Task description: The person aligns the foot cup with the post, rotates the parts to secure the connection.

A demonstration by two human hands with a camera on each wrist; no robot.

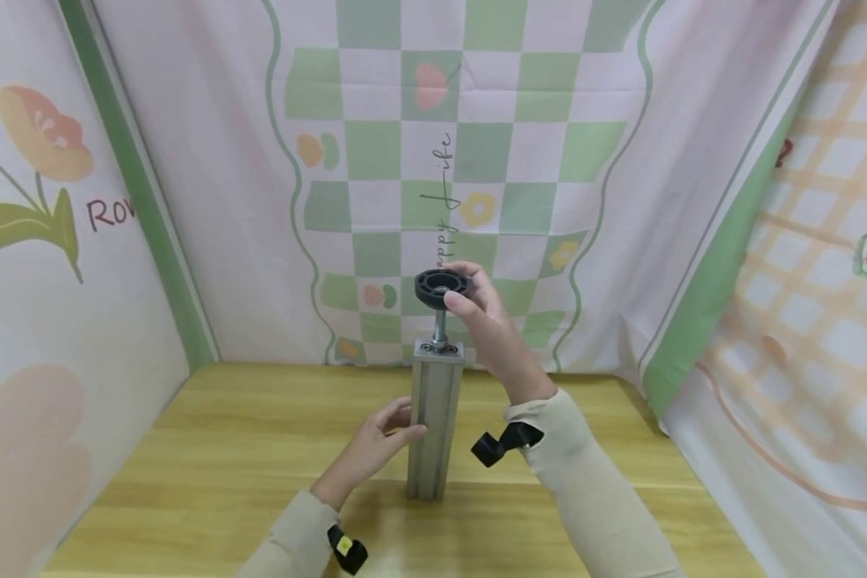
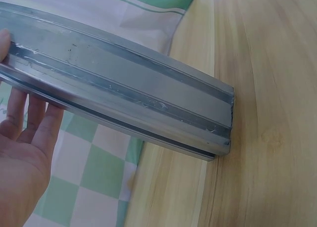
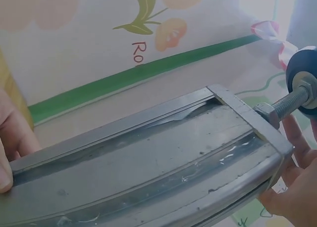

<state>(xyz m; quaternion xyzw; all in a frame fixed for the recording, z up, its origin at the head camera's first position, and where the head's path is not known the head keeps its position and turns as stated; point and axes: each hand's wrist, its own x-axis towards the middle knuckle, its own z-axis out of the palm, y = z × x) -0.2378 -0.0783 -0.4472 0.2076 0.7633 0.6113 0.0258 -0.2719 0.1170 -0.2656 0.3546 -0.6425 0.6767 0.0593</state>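
An aluminium profile (image 1: 433,425) stands upright on the wooden table. A metal end plate (image 1: 448,353) caps it, and a threaded bolt (image 1: 441,325) with a hex nut (image 3: 267,113) rises from there. On top of the bolt sits a round black levelling foot (image 1: 433,295), base upward. My right hand (image 1: 494,333) pinches the foot's rim, thumb in front and fingers behind. Lower down, my left hand (image 1: 376,445) holds the profile from the left between thumb and fingers. In the left wrist view the profile's cut lower end (image 2: 230,120) meets the table.
The wooden table (image 1: 224,466) runs under both arms. Printed cloth (image 1: 368,152) hangs behind it, with more cloth on the left (image 1: 36,321) and right (image 1: 802,361). Black bands (image 1: 502,444) are worn at both wrists.
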